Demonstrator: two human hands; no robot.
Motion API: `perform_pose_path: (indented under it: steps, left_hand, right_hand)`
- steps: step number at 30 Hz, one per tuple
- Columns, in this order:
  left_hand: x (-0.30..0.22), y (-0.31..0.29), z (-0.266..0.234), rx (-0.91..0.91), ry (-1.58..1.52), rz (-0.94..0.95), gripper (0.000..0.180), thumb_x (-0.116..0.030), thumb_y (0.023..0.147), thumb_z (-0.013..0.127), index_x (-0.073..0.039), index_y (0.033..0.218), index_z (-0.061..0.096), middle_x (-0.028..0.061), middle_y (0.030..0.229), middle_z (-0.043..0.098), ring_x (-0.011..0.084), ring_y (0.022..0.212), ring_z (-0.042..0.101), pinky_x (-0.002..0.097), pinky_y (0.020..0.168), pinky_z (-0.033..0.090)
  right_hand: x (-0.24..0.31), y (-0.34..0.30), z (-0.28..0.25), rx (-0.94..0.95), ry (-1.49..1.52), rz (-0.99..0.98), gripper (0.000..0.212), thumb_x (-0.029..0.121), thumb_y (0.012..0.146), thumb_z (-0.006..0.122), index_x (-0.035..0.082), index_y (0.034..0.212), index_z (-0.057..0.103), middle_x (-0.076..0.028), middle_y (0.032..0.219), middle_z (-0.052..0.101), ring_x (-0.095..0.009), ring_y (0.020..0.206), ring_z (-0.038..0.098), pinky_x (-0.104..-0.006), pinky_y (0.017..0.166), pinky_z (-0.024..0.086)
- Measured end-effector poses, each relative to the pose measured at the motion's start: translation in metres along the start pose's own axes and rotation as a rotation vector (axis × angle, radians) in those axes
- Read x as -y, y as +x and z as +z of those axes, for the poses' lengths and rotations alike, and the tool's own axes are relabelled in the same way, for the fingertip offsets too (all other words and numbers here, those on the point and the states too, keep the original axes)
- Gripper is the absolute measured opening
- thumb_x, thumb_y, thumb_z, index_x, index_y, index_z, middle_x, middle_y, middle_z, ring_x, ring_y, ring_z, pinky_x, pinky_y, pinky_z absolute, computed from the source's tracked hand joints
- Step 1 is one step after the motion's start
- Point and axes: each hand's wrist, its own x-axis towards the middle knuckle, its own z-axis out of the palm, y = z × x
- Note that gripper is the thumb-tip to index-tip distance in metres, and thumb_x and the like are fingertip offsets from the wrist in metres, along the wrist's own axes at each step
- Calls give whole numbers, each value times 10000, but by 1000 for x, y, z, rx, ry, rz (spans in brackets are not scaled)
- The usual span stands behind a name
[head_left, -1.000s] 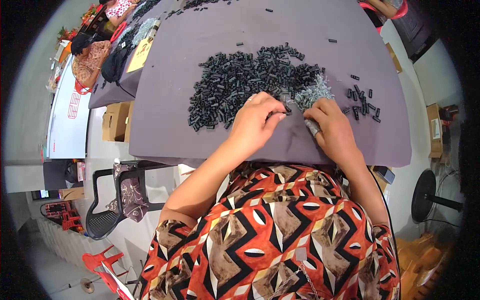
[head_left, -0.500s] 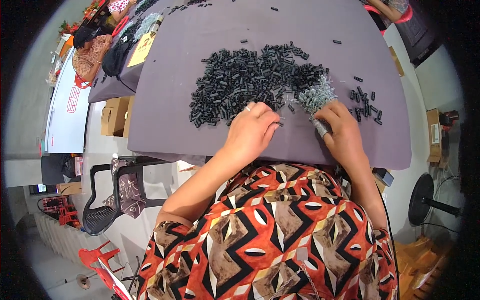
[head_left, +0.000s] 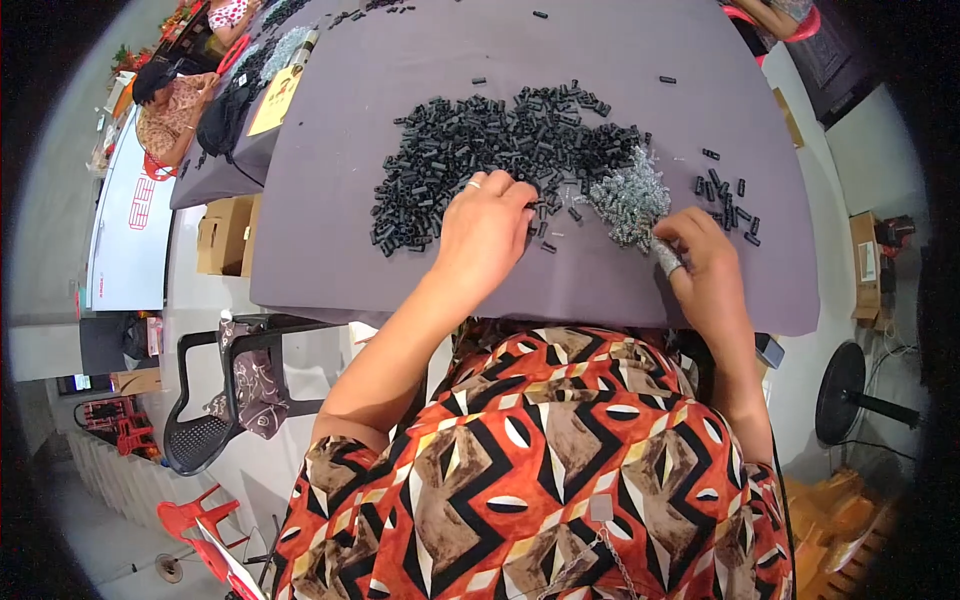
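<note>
A broad heap of small black cylinders [head_left: 440, 165] covers the middle of the cloth. My left hand [head_left: 487, 228] reaches over its near edge, fingers bent together and the tips partly hidden against the pieces. At the heap's right end lies a smaller pile of thin silvery metal pieces [head_left: 630, 195]. My right hand [head_left: 708, 258] is at the near right side of that pile, thumb and forefinger drawn together. Silvery wrapping covers the thumb. What either hand holds, if anything, is too small to make out. A few loose black cylinders lie between the hands.
A grey-purple cloth covers the table [head_left: 330, 210]. To the right is a small group of black cylinders [head_left: 730, 205]. A person [head_left: 172, 110] sits at the adjoining table on the left, with a yellow sheet [head_left: 275, 100] nearby. An empty black chair [head_left: 240, 390] stands at left.
My left hand has moved left and away from me, onto the black heap. My right hand has shifted a little right and nearer, off the middle of the silvery pile.
</note>
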Motion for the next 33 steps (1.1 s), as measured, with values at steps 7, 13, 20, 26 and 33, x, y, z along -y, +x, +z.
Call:
perform_pose_path:
  steps: [7, 13, 20, 26, 33]
  left_hand:
    - [6, 1, -3, 17, 32, 20, 168, -76, 821, 688, -75, 987, 661, 97, 912, 604, 314, 899, 589, 422, 765, 504]
    - [9, 7, -4, 34, 40, 47, 152, -77, 825, 686, -66, 971, 646, 99, 891, 600, 317, 880, 595, 424, 754, 503]
    - [15, 5, -6, -84, -42, 51, 153, -114, 829, 709, -57, 949, 632, 92, 880, 603, 311, 870, 597, 406, 742, 495]
    - [-5, -8, -16, -63, -506, -287, 114, -81, 967, 597, -30, 1063, 561, 38, 869, 683, 79, 689, 570, 245, 667, 490]
    - [-24, -42, -8, 216, -1337, -487, 194, -22, 940, 638, 1, 1132, 621, 89, 986, 715, 98, 805, 644, 240, 707, 532]
  right_hand:
    - [1, -6, 3, 72, -48, -14, 245, -21, 736, 644, 27, 976, 629, -139, 946, 603, -360, 904, 607, -427, 770, 497]
    - [3, -8, 16, 116, -146, -40, 245, -5, 734, 656, 31, 976, 635, -135, 957, 602, -355, 921, 606, -432, 780, 499]
    - [1, -2, 7, -32, 63, 6, 250, -30, 763, 648, 16, 1009, 644, -145, 935, 621, -343, 864, 626, -395, 771, 505]
    - [1, -13, -11, 39, -7, 111, 194, -15, 783, 651, 10, 975, 634, -148, 909, 618, -340, 836, 624, -399, 739, 497]
    - [7, -14, 5, 134, -137, 15, 222, -36, 751, 617, 17, 966, 616, -153, 947, 585, -373, 943, 591, -451, 793, 486]
